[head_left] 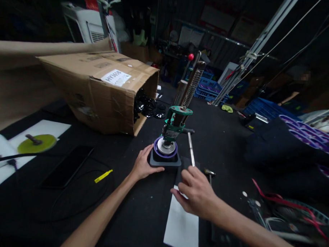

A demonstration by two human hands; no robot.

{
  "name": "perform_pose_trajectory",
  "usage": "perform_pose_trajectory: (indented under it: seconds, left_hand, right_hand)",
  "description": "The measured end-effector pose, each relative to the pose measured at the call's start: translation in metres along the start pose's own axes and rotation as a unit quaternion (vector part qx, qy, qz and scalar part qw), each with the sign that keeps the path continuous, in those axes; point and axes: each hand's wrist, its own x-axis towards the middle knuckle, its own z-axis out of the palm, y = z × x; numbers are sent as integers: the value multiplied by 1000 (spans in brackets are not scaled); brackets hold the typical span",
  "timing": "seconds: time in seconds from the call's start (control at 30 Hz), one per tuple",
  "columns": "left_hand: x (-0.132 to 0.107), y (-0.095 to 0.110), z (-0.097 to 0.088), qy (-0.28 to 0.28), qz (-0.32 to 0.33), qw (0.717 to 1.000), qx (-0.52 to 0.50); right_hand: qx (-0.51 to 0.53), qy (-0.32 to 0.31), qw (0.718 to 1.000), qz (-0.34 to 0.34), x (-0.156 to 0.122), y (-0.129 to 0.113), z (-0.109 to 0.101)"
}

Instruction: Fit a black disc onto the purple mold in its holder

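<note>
A green hand press [175,125] with a tall spring stands on the black table. Under its ram, a silver metal disc [166,146] sits within a purple ring [155,149], on a dark grey rounded-square base [165,164]. My left hand [144,164] grips the base's left corner, thumb along the front edge and fingers up its side. The press's silver lever [191,148] slants down toward me. Curled around its lower end is my right hand [196,191], which hides the tip.
An open cardboard box [108,103] lies on its side at left, shiny black round parts [149,106] spilling out. Nearby are a phone [68,166], a yellow tag [103,176], white paper [181,223] and a hammer [210,175]. Purple-rimmed parts [304,133] are stacked at right; a person [289,93] is behind.
</note>
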Motion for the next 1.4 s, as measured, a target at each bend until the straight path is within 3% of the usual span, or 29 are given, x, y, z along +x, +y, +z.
perform_pose_trajectory:
  seconds: [0.1,0.17,0.2,0.23,0.3,0.4,0.5,0.57,0.63,0.7,0.77,0.83,0.9,0.97,1.07,1.2,1.4]
  left_hand:
    - [-1,0,1,4,-1,1000,-16]
    - [-1,1,1,4,-3,1000,-29]
    - [-1,2,1,5,-4,999,-36]
    - [0,3,0,6,-6,999,-43]
    - [1,5,-1,8,-11,998,-57]
    - [0,10,-6,3,-20,997,-76]
    - [-19,16,-15,-11,-26,995,-99]
    - [-43,21,-23,-25,-32,992,-120]
    - [-72,25,-31,-40,-48,987,-145]
    - [-93,27,-35,-54,-76,981,-173]
    - [-99,28,-35,-58,-113,971,-203]
    - [-89,28,-30,-52,-149,959,-234]
    - [-73,27,-23,-44,-167,947,-270]
    - [-61,28,-18,-40,-167,934,-312]
    - [-66,36,-15,-28,-165,912,-374]
    - [-103,54,-22,-8,-173,878,-445]
    - [-169,79,-52,19,-202,834,-514]
  right_hand:
    - [-16,33,999,-11,-20,10,73]
    - [-5,42,999,-5,-22,15,97]
    - [-2,48,999,-2,-21,14,98]
    - [0,54,999,0,-20,11,92]
    - [6,65,998,2,-15,2,61]
    - [79,138,986,56,6,-2,-16]
    - [205,328,913,130,42,19,-83]
    - [285,377,867,159,62,36,-100]
    - [308,406,834,210,67,42,-88]
    - [293,409,813,293,54,35,-51]
    - [301,318,802,407,29,17,3]
    - [326,154,774,521,1,-3,56]
    - [349,97,765,532,-21,-22,96]
    - [352,89,760,538,-34,-37,116]
    - [372,102,738,553,-42,-54,118]
    - [427,107,705,555,-56,-76,104]
    - [402,91,758,506,-82,-110,89]
